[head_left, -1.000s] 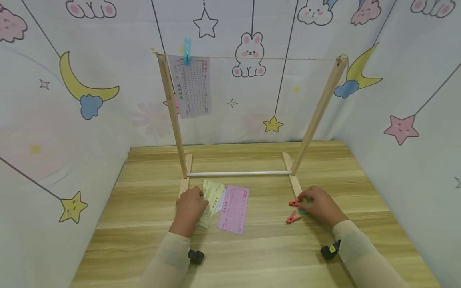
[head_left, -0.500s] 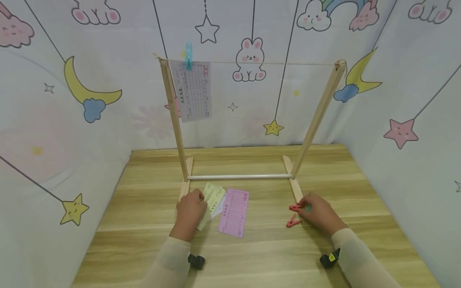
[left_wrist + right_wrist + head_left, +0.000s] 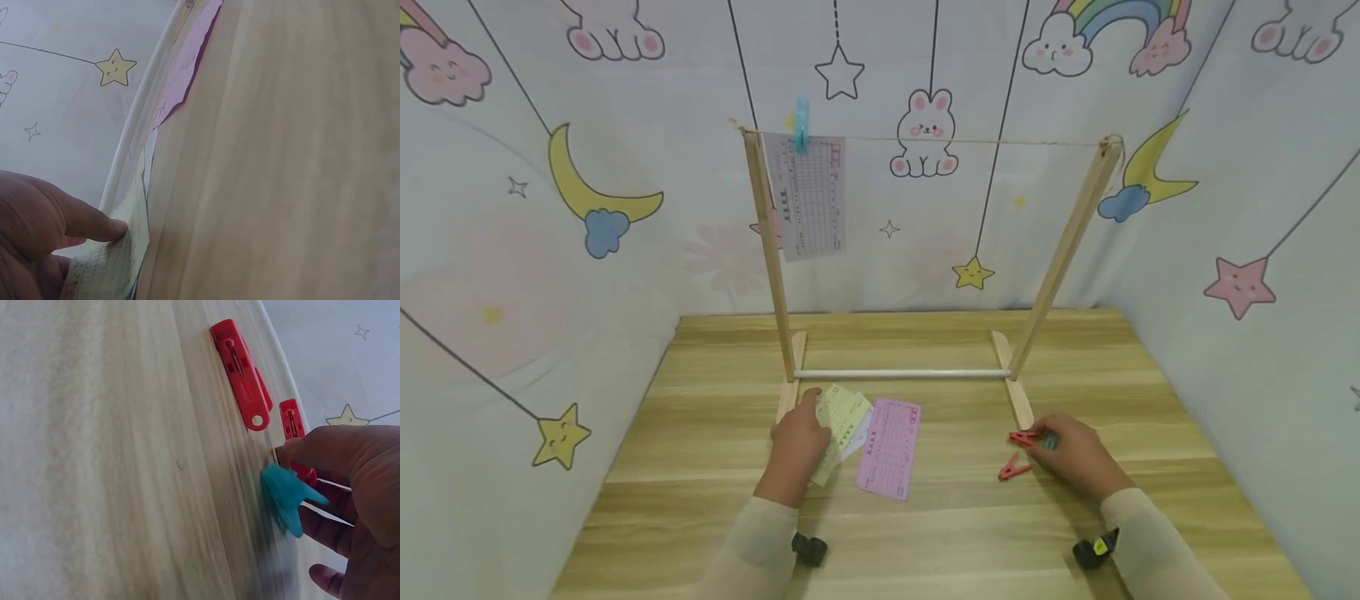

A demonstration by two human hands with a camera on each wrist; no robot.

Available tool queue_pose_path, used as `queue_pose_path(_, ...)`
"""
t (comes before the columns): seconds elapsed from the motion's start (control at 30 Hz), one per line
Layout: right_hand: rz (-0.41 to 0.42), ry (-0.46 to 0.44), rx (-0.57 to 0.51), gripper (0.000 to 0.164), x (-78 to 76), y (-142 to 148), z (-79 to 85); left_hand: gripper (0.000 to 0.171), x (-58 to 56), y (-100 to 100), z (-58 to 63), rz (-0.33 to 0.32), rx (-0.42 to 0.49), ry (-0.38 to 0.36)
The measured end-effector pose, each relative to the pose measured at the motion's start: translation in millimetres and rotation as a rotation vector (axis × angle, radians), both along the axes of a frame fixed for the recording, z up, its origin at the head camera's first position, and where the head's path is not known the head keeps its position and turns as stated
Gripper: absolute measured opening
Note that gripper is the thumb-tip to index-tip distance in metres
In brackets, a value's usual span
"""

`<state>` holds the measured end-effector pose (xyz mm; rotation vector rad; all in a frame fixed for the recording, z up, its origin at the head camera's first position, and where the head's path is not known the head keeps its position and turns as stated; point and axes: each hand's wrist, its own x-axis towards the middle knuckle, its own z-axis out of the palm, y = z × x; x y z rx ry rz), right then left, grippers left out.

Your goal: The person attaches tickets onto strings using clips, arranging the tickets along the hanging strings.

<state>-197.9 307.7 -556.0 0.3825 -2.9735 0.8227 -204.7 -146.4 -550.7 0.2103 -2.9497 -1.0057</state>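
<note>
My left hand (image 3: pixel 801 435) pinches the left edge of a yellow printed slip (image 3: pixel 844 414); its thumb lies on the slip (image 3: pixel 106 275) in the left wrist view. A white sheet (image 3: pixel 859 437) peeks out from under the yellow slip, and a pink slip (image 3: pixel 889 448) lies just right of it. My right hand (image 3: pixel 1075 454) has its thumb and fingers at a red clothespin (image 3: pixel 1021 437), partly covered by the thumb in the right wrist view. Below that thumb is a teal clothespin (image 3: pixel 286 495), tilted. Another red clothespin (image 3: pixel 244 378) lies nearer on the table.
A wooden frame with two posts (image 3: pixel 767 250) and a white crossbar (image 3: pixel 902 374) stands behind the slips. Its string (image 3: pixel 985 141) carries a white printed slip (image 3: pixel 812 200) under a blue clothespin (image 3: pixel 802 125). Patterned cloth walls (image 3: pixel 887 275) enclose the wooden table (image 3: pixel 955 542).
The yellow slip has shifted and turned slightly under my left hand, whose index finger now reaches out along its edge. My right hand stays by the clothespins. The head view has tilted up a little.
</note>
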Motion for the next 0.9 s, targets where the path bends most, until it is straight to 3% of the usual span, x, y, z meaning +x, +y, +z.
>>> queue_pose_path(0.17, -0.025, -0.039, -0.050, 0.021, 3.7, 2.0, 3.7, 0.075, 2.7, -1.8, -1.3, 0.007, -0.005, 0.014)
queue_pose_path(0.5, -0.092, -0.104, -0.145, 0.032, 2.6, 5.7, 12.8, 0.055, 3.0, -4.8, 8.5, 0.019, 0.039, 0.060)
queue_pose_path(0.67, -0.137, -0.113, -0.178, 0.039, 1.7, 4.7, 16.5, 0.050, 2.7, -5.7, 12.1, 0.038, 0.081, 0.066)
queue_pose_path(0.9, -0.182, -0.080, -0.239, 0.043, 1.7, 2.0, 22.7, 0.038, 1.1, -2.0, 22.4, 0.070, 0.213, 0.067)
